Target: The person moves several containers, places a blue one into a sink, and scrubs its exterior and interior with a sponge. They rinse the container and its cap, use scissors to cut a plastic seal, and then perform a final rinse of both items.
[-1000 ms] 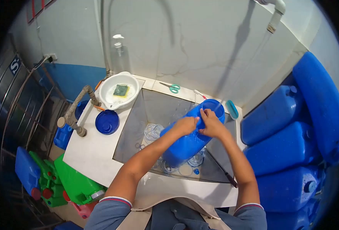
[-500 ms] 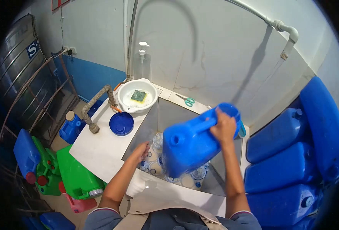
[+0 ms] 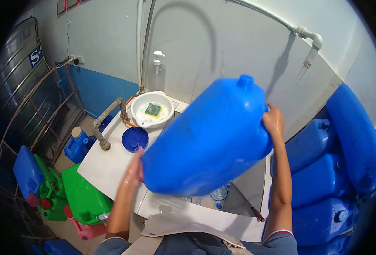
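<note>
A large blue jerrycan (image 3: 205,140) is held tilted above the sink, its broad side toward me and its spout end up to the right. My right hand (image 3: 274,121) grips it near the upper right end, the fingers partly hidden behind it. My left hand (image 3: 136,169) supports its lower left end, fingers partly out of sight. Under the can, clear plastic containers (image 3: 219,193) lie in the grey sink (image 3: 243,204), mostly covered from view. A blue round lid (image 3: 134,138) rests on the white counter close to my left hand.
A white basin (image 3: 152,109) with a green-and-yellow sponge (image 3: 153,110) and suds stands behind, near a pump bottle (image 3: 157,72). Water runs from a wall pipe (image 3: 311,55). Blue jerrycans (image 3: 324,182) are stacked right; green ones (image 3: 83,193) stand left. A dark-handled tool (image 3: 256,213) leans in the sink.
The jerrycan has been raised and turned, its broad side now facing me. My left hand has moved from the sink onto its lower end; my right hand shifted right and up.
</note>
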{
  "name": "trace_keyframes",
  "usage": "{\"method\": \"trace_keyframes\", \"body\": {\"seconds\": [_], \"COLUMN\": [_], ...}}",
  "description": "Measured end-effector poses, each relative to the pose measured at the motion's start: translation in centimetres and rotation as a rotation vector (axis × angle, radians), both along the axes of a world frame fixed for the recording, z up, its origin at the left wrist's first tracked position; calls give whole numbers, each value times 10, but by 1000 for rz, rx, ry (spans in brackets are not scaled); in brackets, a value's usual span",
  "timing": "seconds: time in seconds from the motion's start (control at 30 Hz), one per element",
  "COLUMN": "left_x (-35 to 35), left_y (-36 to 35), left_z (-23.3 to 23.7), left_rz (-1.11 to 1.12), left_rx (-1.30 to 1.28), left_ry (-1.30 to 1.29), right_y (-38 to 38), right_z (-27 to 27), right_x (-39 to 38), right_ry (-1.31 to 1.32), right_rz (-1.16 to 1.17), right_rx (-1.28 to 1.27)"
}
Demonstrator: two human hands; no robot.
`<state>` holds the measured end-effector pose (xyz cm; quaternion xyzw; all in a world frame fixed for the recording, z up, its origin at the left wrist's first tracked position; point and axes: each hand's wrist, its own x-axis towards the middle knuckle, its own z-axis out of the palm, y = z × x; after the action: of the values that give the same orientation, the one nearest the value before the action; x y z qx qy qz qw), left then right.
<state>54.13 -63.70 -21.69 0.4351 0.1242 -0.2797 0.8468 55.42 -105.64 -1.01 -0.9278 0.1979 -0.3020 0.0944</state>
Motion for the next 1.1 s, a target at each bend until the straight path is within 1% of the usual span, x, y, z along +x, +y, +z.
{"method": "trace_keyframes", "body": {"seconds": [0.03, 0.07, 0.1, 0.13, 0.17, 0.2, 0.23, 0.27, 0.3, 0.33, 0.37, 0.43, 0.47, 0.5, 0.53, 0.57, 0.6, 0.63, 0.67, 0.7, 0.73, 0.77, 0.8, 0.83, 0.87, 0.9, 0.97, 1.0, 1.03, 1.07, 1.1], "left_x": [12, 15, 16, 15, 13, 12, 10, 1, -12, -14, -10, -21, -20, -14, -11, -5, 7, 20, 27, 13, 0, -12, -16, -15, -19, -20, -18, -7, 8, 17, 17], "left_y": [17, 17, 13, 6, -5, -18, -24, -26, -29, -33, -30, -4, 6, 13, 15, 12, 8, 3, -7, -11, -17, -21, -13, 2, 11, 17, 20, 16, 10, 4, -11], "left_z": [17, 39, 61, 73, 65, 46, 28, 10, -8, -15, 0, 46, 67, 89, 105, 100, 84, 66, 41, 34, 28, 21, 18, 19, 24, 54, 97, 96, 84, 70, 61], "left_rz": [41, 44, 169, 294, 299, 332, 364, 365, 307, 245, 238, 189, 198, 210, 228, 228, 267, 311, 357, 365, 335, 302, 308, 270, 224, 233, 314, 310, 337, 366, 362], "left_rx": [100, 101, 128, 156, 159, 98, 37, 38, 24, 7, -6, 84, 103, 123, 158, 163, 124, 83, 13, 12, 36, 58, 47, 127, 213, 173, 208, 215, 189, 163, 81], "left_ry": [-108, -105, -293, -483, -482, -383, -287, -294, -213, -135, -158, -92, -175, -254, -403, -392, -410, -436, -409, -414, -307, -196, -208, -150, -78, -144, -449, -436, -482, -531, -429], "right_y": [-7, -18, -30, -47, -67, -75, -72, -65, -57, -29, -8, 17, 17, 4, -21, -34, -34, -32, -32, -35, -55, -48, -27, -8, 6, 9, 13, -3, -26, -50, -60], "right_z": [-7, -12, -17, -23, -30, -35, -32, -21, -9, -4, 6, 17, 19, 14, 6, -4, -11, -13, -13, -13, -27, -27, -23, -12, 1, 11, 22, 20, 8, -10, -17], "right_x": [-3, -5, -4, 0, 5, 7, 10, 15, 16, 13, 8, -7, -12, -13, -11, -9, -5, -2, 1, 4, 18, 15, 11, 9, 0, -11, -25, -23, -11, 7, 20], "right_ry": [3, -121, -248, -249, -328, -406, -408, -247, -90, 9, -15, -21, -94, -88, -262, -434, -628, -628, -552, -475, -345, -349, -170, -4, -62, -58, -358, -433, -418, -537, -665], "right_rz": [0, 78, 157, 163, 298, 433, 436, 328, 216, 30, 23, -20, -3, -9, 143, 299, 426, 435, 438, 439, 332, 339, 166, -11, 2, -4, 241, 325, 325, 362, 401], "right_rx": [-2, 99, 202, 203, 254, 306, 310, 237, 160, 81, 71, 43, 82, 87, 167, 249, 216, 221, 335, 444, 246, 236, 101, -36, 44, 44, 267, 178, 187, 248, 305]}}
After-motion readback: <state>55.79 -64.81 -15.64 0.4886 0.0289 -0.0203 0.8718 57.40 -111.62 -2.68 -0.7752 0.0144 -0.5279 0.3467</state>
